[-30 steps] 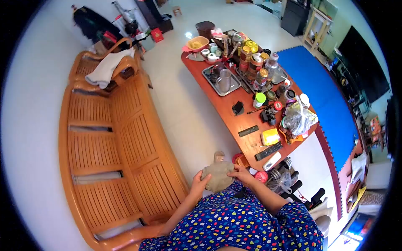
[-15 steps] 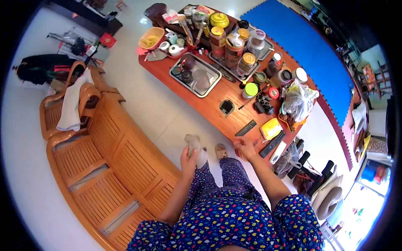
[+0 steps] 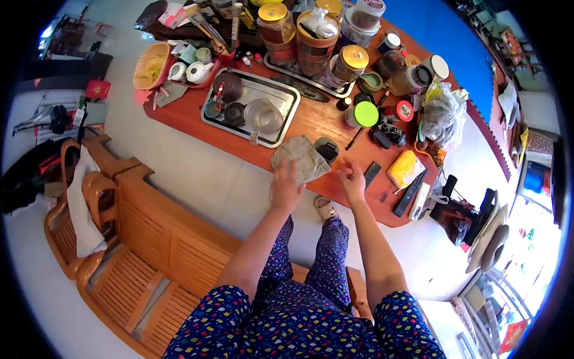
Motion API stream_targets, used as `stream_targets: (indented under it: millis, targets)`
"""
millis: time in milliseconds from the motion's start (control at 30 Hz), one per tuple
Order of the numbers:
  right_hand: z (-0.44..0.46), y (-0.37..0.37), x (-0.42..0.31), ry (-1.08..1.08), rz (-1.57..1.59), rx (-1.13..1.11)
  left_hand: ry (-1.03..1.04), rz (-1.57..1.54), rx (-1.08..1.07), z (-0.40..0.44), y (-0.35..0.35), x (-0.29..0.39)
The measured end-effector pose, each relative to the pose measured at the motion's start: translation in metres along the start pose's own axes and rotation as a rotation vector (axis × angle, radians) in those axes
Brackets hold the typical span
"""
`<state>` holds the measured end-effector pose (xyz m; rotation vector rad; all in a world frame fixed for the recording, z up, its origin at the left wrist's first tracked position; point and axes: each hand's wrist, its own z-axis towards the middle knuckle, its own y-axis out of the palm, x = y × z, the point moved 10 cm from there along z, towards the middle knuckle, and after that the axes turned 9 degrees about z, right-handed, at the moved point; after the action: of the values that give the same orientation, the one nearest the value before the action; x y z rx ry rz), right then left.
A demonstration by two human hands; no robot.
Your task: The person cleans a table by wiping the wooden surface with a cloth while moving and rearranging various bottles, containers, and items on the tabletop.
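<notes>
My left hand [image 3: 287,186] is on a crumpled grey-beige cloth [image 3: 304,157] at the near edge of the table, its fingers over the cloth's left part. Whether the thumb is tucked underneath is hidden. To the right, my right hand [image 3: 353,180] hovers by the table edge, fingers bent and apart, holding nothing. A dark square-topped object [image 3: 327,151] touches the cloth's upper right side. Close to my right hand lies a dark remote control [image 3: 372,173]. A metal tray [image 3: 286,130] with a glass pitcher [image 3: 263,116] and dark teapot [image 3: 227,85] sits beyond the cloth.
Several lidded jars [image 3: 350,64] crowd the far side of the wooden table [image 3: 257,154]. A green-lidded jar [image 3: 363,115], a yellow packet [image 3: 408,170] and a plastic bag [image 3: 443,113] stand to the right. A slatted wooden bench [image 3: 197,263] runs along the left.
The cloth has gone from a bunch in my left hand above the floor to lying spread at the table edge. The view has moved closer to the table; my right hand remains empty.
</notes>
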<state>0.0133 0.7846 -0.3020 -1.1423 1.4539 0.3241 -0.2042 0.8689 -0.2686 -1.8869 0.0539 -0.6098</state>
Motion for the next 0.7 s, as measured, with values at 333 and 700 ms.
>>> stream_targets:
  millis: [333, 700]
  targets:
    - [0.032, 0.031, -0.025, 0.029, -0.168, -0.048, 0.151, 0.325, -0.054, 0.027, 0.052, 0.014]
    - [-0.06, -0.085, -0.004, 0.019, 0.104, 0.294, 0.396, 0.403, 0.103, 0.126, 0.054, 0.066]
